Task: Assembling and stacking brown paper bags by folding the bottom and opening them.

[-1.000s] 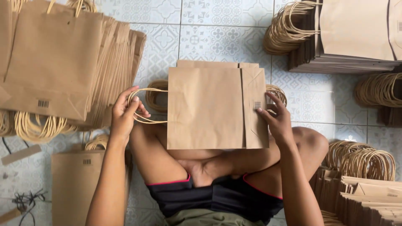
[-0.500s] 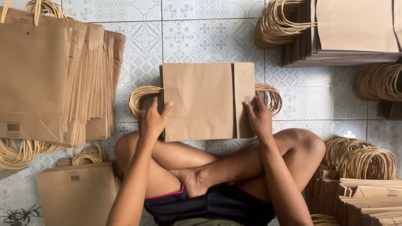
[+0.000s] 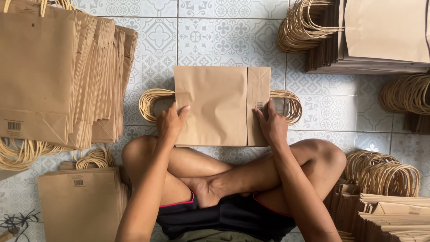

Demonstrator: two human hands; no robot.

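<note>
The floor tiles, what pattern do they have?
Pale grey floor tiles with ornate floral motifs, seen in the head view.

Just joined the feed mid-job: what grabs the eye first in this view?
A flat brown paper bag lies on the patterned tile floor at centre, with the left hand and right hand pressed on its two lower corners and rope handles curling out at both sides. Around the seated person, leaning rows of the same bags fill the left, and flat stacks fill the upper right.
</note>
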